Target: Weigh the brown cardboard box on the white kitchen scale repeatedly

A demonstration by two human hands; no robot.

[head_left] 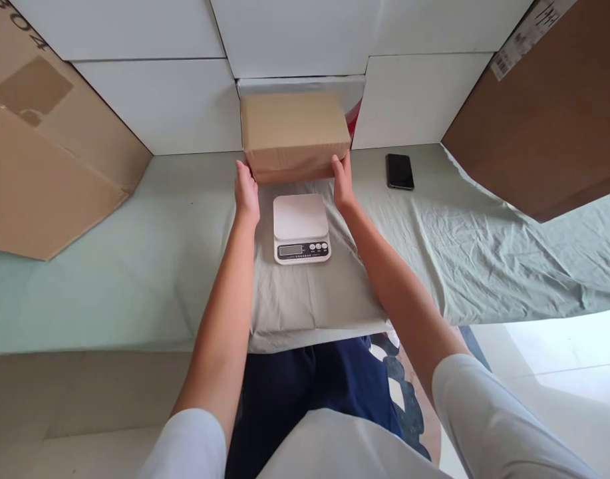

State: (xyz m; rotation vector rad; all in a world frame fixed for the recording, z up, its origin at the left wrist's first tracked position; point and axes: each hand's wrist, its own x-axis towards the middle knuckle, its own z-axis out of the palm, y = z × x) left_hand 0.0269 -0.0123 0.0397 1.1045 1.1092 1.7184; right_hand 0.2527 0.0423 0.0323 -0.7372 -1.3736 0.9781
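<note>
Nearest are the person's white shirt (344, 452) and navy trousers (319, 372), standing against the edge of the counter (110, 293), which is draped in pale green cloth. To the right, below the edge, part of a dark-and-white patterned mat (402, 386) shows on the light tiled floor (544, 392). Both bare forearms reach forward over the cloth, one on either side of a white digital kitchen scale (301, 219); its display and round buttons face the person, its square platform lies behind them.

Just beyond the scale, the hands hold a closed brown cardboard box (295, 130) between them. The left hand (247, 193) presses on the box's left end, thumb up, its fingers mostly hidden. The right hand (343, 179) grips the near right corner, thumb on the front face. Whether the box touches the cloth cannot be told.

Right of the box, well apart, a black smartphone (399, 171) lies flat. Large cardboard pieces stand at the left (80, 153) and right (539, 120), the right one labelled with a barcode. Farthest back rise white panels (295, 36), with a strip of red (353, 118) showing behind the box.
</note>
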